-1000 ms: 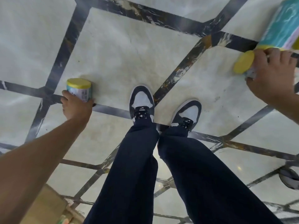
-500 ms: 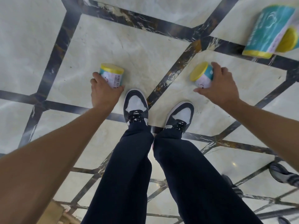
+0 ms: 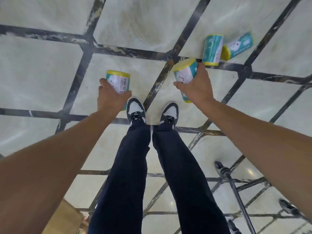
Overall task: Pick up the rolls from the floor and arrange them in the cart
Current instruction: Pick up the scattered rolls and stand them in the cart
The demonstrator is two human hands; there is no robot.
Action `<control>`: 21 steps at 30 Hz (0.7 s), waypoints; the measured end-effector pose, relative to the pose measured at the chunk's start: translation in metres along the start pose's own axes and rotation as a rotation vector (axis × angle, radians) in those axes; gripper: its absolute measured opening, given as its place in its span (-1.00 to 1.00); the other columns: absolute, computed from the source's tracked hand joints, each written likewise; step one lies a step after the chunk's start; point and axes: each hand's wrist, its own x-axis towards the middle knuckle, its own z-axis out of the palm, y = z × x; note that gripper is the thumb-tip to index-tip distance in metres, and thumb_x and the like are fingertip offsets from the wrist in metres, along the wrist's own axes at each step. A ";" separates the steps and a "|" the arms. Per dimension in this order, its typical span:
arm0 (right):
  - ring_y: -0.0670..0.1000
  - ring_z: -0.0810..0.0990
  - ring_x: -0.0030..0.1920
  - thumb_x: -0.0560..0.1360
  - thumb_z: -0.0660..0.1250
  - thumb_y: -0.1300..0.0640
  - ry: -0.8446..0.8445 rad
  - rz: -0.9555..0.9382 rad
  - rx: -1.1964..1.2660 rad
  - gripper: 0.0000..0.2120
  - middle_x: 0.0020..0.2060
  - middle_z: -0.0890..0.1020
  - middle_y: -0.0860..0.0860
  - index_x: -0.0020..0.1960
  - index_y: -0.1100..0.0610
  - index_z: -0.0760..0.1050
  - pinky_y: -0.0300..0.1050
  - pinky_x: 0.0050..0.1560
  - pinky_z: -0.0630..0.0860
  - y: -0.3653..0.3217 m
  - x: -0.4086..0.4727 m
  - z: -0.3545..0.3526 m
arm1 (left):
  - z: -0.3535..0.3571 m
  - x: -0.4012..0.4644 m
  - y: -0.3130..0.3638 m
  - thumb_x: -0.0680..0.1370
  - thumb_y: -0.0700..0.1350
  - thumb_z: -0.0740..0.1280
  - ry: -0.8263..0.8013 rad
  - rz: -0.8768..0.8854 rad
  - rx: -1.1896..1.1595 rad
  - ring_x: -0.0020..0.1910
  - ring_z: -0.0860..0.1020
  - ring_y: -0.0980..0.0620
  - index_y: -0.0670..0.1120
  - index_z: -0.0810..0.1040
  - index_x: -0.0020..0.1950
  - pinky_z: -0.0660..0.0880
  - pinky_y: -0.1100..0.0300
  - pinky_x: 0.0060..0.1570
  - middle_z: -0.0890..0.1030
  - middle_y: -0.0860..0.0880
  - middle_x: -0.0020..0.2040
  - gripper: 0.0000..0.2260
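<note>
My left hand grips a teal roll with a yellow end, held above the floor in front of my left shoe. A second teal and yellow roll is gripped by my right hand, lifted over my right shoe. Two more rolls remain on the marble floor at the upper right: one standing close to my right hand, the other lying on its side just behind it. The cart's basket is out of view.
My legs and two shoes stand mid-frame on pale marble with dark inlay lines. A metal leg with wheels shows at the lower right, another wheel farther right. A cardboard box sits at the lower left.
Both hands have lifted their rolls off the floor and drawn them toward my feet. The view has risen, and the two rolls on the floor now look farther away.
</note>
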 end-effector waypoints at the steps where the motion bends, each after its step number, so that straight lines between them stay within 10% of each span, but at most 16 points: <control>1: 0.05 0.58 0.14 0.23 0.60 -0.16 0.021 0.010 0.053 -0.23 0.17 0.55 0.04 0.32 0.04 0.35 0.07 0.16 0.58 -0.019 -0.019 -0.018 | -0.019 -0.022 0.018 0.39 0.13 0.53 -0.001 0.025 -0.019 -0.01 0.50 -0.08 -0.12 0.25 0.28 0.52 0.03 -0.10 0.46 -0.10 0.14 -0.33; 11: 0.02 0.57 0.11 0.37 0.63 0.05 0.143 0.023 0.472 -0.30 0.16 0.56 0.00 0.36 0.04 0.31 -0.18 0.07 0.45 -0.165 -0.302 -0.231 | -0.215 -0.325 0.166 0.41 0.02 0.57 -0.074 0.356 -0.216 -0.08 0.53 0.06 -0.07 0.30 0.19 0.49 0.22 -0.23 0.48 0.00 0.01 -0.45; 21: 0.08 0.59 0.11 0.37 0.62 0.03 0.390 0.071 0.769 -0.32 0.17 0.58 0.06 0.35 0.11 0.34 -0.13 -0.01 0.52 -0.132 -0.540 -0.325 | -0.254 -0.542 0.144 0.37 0.04 0.61 -0.165 0.553 -0.263 0.08 0.60 -0.11 -0.06 0.33 0.21 0.59 -0.06 0.10 0.57 -0.08 0.11 -0.40</control>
